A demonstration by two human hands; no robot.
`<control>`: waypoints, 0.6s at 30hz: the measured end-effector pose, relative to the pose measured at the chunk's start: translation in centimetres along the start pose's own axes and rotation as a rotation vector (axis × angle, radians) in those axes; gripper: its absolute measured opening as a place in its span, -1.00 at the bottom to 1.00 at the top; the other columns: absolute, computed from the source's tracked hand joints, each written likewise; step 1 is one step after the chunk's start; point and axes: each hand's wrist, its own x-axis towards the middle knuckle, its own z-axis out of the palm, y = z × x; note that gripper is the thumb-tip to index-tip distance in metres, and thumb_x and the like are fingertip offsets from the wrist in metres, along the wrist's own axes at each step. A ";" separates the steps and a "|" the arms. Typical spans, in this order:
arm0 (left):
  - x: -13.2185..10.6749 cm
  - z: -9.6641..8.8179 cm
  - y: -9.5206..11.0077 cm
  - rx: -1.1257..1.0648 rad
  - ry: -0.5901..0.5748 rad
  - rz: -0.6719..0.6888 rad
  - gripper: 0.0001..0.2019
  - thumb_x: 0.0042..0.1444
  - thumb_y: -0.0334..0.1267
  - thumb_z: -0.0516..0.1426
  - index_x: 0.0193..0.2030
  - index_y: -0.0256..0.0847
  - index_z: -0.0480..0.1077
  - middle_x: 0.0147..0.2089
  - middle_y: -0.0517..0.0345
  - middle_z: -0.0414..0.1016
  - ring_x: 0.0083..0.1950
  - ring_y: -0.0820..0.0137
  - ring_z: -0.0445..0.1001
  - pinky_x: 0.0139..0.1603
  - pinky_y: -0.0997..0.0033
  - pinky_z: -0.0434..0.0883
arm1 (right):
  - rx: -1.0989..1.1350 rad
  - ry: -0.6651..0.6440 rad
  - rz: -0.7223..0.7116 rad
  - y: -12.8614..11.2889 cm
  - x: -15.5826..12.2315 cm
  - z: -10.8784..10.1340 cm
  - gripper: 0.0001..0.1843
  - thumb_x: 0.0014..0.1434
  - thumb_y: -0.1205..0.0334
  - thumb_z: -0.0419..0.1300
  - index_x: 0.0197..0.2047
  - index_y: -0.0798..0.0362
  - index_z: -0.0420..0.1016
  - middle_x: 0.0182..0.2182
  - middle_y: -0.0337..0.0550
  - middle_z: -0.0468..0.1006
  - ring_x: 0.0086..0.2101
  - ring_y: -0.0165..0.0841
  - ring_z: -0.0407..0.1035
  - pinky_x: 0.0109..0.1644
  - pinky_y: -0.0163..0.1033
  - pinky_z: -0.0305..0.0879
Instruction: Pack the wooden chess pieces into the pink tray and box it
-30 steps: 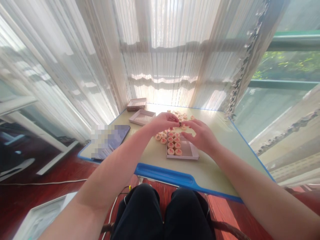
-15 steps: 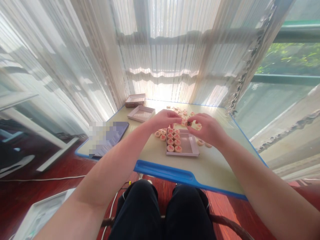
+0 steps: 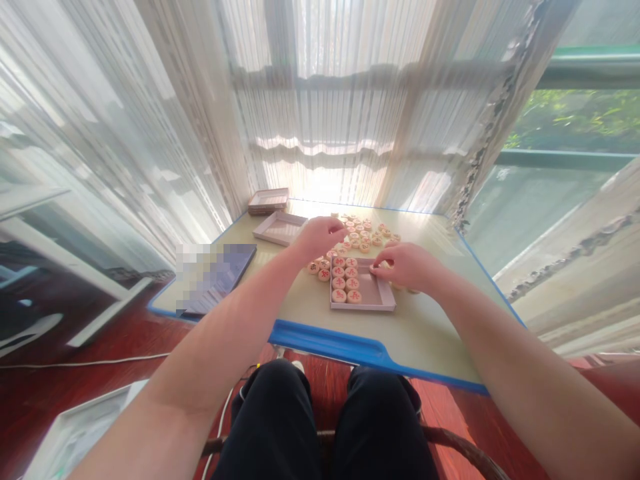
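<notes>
My right hand [image 3: 407, 265] is closed in a pinch at the inner right side of a shallow pale box [image 3: 370, 307]. A Chinese chess piece [image 3: 374, 269], mostly covered by the fingers, is held at its fingertips. Two columns of round wooden pieces with red characters [image 3: 353, 283] fill the box's left part, lying face up. My left hand [image 3: 324, 237] hovers beyond the box's upper left corner, fingers loosely curled and a little apart, with nothing visible in them. It is nearest to the loose chess pieces [image 3: 355, 230] scattered behind the box.
More pieces [image 3: 324, 274] lie against the box's left side. Another shallow box [image 3: 280, 228] and a stack of boxes [image 3: 269, 200] stand at the back left. A dark folder-like item [image 3: 235, 267], partly pixelated, lies left. The table has a blue raised edge [image 3: 330, 343].
My right hand has moved down and toward the box with the piece, away from my left hand. My left hand has drawn back slightly to the left.
</notes>
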 end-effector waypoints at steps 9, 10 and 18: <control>0.0 0.4 -0.4 0.090 -0.024 0.082 -0.74 0.06 -0.12 0.06 -0.44 -0.25 0.46 -0.50 0.21 0.44 -0.45 0.47 0.30 -0.42 0.46 0.19 | -0.023 -0.013 0.007 -0.3 -0.1 -0.1 -0.81 0.03 0.12 0.16 -0.39 -0.08 0.60 -0.40 -0.22 0.54 -0.40 -0.37 0.35 -0.41 -0.30 0.13; 0.0 0.4 -0.5 0.110 -0.019 0.089 -0.74 0.06 -0.12 0.05 -0.44 -0.25 0.46 -0.51 0.21 0.43 -0.46 0.48 0.30 -0.43 0.45 0.18 | -0.034 -0.008 0.015 -0.3 -0.1 -0.1 -0.81 0.04 0.11 0.16 -0.39 -0.08 0.60 -0.41 -0.21 0.53 -0.42 -0.38 0.34 -0.42 -0.30 0.11; 0.0 -0.1 -0.7 0.180 0.009 0.091 -0.72 0.06 -0.13 0.04 -0.49 -0.25 0.44 -0.55 0.22 0.40 -0.48 0.47 0.27 -0.44 0.44 0.16 | -0.063 -0.015 0.033 -0.4 -0.1 -0.2 -0.77 0.05 0.05 0.14 -0.40 -0.06 0.58 -0.46 -0.20 0.51 -0.42 -0.37 0.31 -0.43 -0.30 0.05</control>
